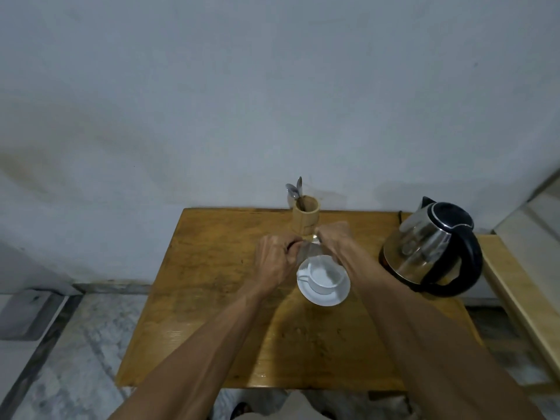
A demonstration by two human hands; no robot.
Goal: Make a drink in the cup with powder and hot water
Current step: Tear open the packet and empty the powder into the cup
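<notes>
Gripping sachet (pixel 309 248): hands (pixel 274 256) over cup (pixel 325 275)

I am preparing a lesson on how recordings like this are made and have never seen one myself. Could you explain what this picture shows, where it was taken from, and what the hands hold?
There is no machine here. A person wears a wide-angle camera on the head, looking down at their own bare arms. On the brown wooden table stand a white cup on a white saucer, a steel electric kettle with black handle, and a bamboo holder with metal spoons. The left hand and right hand together pinch a small silvery packet just above the cup, apparently to open or empty it. It is too blurred to tell more.
</notes>
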